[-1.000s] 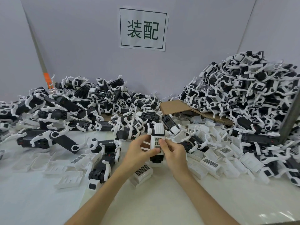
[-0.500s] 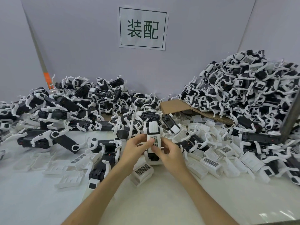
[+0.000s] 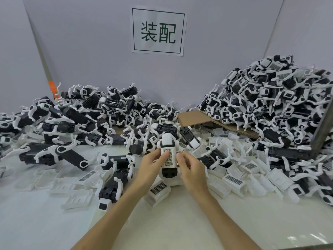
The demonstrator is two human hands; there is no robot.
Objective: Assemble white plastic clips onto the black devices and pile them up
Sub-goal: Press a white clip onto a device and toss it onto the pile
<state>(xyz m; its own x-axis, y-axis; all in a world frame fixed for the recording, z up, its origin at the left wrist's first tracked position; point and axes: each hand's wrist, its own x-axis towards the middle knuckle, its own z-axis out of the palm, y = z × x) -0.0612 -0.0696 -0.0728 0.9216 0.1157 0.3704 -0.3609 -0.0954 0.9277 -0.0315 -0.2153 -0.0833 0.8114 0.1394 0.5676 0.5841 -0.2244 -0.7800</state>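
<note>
I hold one black device (image 3: 168, 173) upright above the white table, with a white plastic clip (image 3: 169, 156) bearing a dotted label laid on its front. My left hand (image 3: 152, 164) grips the device and clip from the left, thumb on the label. From the right, my right hand (image 3: 191, 169) has its fingers curled round the same piece. The device's lower black end shows between both palms. A loose white clip (image 3: 159, 189) lies on the table just below my hands.
A tall heap of clipped devices (image 3: 273, 105) rises at the right over a cardboard sheet (image 3: 194, 117). Another low heap (image 3: 86, 116) spreads across the left. Loose white clips (image 3: 234, 179) lie scattered to the right and at the left (image 3: 75, 197). A paper sign (image 3: 158, 31) hangs on the wall.
Both hands have carried the device slightly left and lower, closer to the table. The right hand's fingers have shifted on the clip's right edge.
</note>
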